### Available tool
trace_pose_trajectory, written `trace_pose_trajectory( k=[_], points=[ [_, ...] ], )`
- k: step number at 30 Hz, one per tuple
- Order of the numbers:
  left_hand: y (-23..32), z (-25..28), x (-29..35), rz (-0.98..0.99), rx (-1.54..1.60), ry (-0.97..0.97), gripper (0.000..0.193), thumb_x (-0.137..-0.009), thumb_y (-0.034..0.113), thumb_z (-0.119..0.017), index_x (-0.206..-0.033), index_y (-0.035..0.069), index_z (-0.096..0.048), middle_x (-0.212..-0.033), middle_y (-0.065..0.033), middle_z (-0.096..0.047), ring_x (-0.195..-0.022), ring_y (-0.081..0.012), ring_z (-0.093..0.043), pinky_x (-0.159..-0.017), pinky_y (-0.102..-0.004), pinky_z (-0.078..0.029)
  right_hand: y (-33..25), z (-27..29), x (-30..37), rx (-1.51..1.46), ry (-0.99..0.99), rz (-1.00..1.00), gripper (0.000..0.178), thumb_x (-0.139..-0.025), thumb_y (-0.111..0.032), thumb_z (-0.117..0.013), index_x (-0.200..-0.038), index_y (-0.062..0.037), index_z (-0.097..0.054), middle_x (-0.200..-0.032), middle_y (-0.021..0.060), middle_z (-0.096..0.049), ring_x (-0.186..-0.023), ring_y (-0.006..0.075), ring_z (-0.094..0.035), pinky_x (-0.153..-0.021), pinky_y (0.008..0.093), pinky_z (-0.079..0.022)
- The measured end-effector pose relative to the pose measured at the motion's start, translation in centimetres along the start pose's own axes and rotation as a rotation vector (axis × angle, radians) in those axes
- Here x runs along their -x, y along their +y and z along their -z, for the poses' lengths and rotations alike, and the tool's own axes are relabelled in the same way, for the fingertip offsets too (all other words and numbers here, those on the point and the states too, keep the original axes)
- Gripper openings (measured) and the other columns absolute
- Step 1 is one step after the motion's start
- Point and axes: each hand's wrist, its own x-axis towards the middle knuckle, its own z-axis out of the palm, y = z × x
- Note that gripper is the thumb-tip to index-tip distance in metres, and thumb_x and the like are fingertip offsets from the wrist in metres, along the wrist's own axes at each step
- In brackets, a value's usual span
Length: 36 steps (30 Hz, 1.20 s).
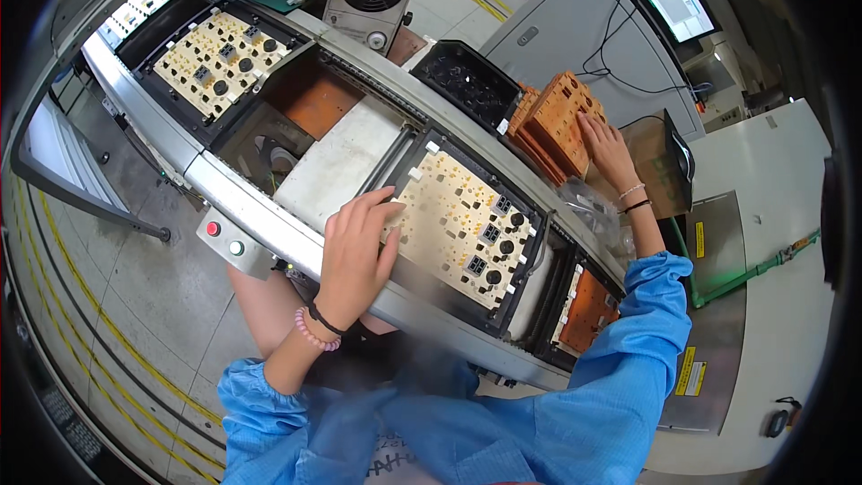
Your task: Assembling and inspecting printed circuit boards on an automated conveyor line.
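Observation:
My left hand (357,247) rests with its fingers apart at the left edge of a cream-coloured circuit board (440,224), holding nothing. The board carries black round parts, dark square connectors and many small components, and sits in a black carrier frame (449,298) on the conveyor in front of me. Over to the right, my right hand (608,151) grips the right edge of an orange plate with holes (558,112). Its fingers lie over the upper face; the thumb is hidden. Further orange plates (537,154) are stacked beneath it at a tilt.
A similar board (211,63) lies in a carrier at the far left. Behind the conveyor's rail (373,94) stand a black bin (467,85) and a fan unit (373,0). Clear plastic bags (588,207) and a cardboard box (651,157) are near my right forearm. A button box (235,241) hangs off the near rail.

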Motion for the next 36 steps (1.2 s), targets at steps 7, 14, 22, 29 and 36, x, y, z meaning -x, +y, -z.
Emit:
trace_pose_trajectory(
  k=[7,14,22,29,36],
  points=[
    [-0.1,-0.7,0.0,-0.043,0.004,0.007,0.023,-0.089,0.007,-0.062,-0.113,0.006,-0.063,-0.123,-0.0094,-0.063,-0.115,-0.0299,-0.056,-0.099,-0.0401,-0.041,1.4,-0.2,-0.3,-0.084,0.021,0.028,0.072,-0.093,-0.012,-0.053,-0.158,-0.016,-0.022,-0.139,0.0071,-0.053,-0.125,0.0243,-0.052,-0.104,0.0369,-0.04],
    [-0.2,-0.9,-0.3,-0.051,0.023,0.003,0.019,-0.091,0.008,-0.06,-0.109,0.006,-0.064,-0.12,-0.0095,-0.065,-0.113,-0.029,-0.058,-0.098,-0.0393,-0.042,0.4,2.3,3.0,-0.207,0.212,0.075,0.055,-0.093,-0.016,-0.059,-0.146,-0.0134,-0.044,-0.131,0.0075,-0.06,-0.117,0.0265,-0.059,-0.101,0.0413,-0.044],
    [-0.5,-2.2,0.2,-0.157,-0.113,-0.058,0.027,-0.088,0.005,-0.064,-0.115,0.005,-0.062,-0.122,-0.0103,-0.064,-0.114,-0.0296,-0.057,-0.097,-0.0403,-0.04,-4.4,13.5,3.2,-1.075,0.049,-0.47,0.02,-0.101,-0.02,-0.055,-0.11,-0.0045,-0.061,-0.101,0.0066,-0.066,-0.087,0.0197,-0.065,-0.076,0.0312,-0.051],
    [-0.5,-2.5,0.1,-0.164,-0.084,-0.177,0.055,-0.084,0.01,-0.074,-0.134,0.004,-0.053,-0.126,-0.0147,-0.061,-0.115,-0.0326,-0.057,-0.099,-0.0414,-0.041,-15.0,11.1,0.3,-1.703,-0.083,-0.327,0.027,-0.102,-0.031,-0.055,-0.112,-0.0052,-0.053,-0.085,0.0028,-0.06,-0.077,0.0101,-0.056,-0.071,0.0268,-0.047],
    [-1.0,-2.6,0.2,-0.205,-0.13,-0.27,0.057,-0.083,0.011,-0.073,-0.137,0.006,-0.056,-0.133,-0.0122,-0.06,-0.122,-0.0292,-0.054,-0.103,-0.0401,-0.038,-15.8,10.4,-0.1,-1.542,-0.136,-0.263,0.028,-0.098,-0.029,-0.059,-0.11,-0.0037,-0.06,-0.098,0.0126,-0.067,-0.09,0.0263,-0.064,-0.08,0.0367,-0.05]
  ],
)
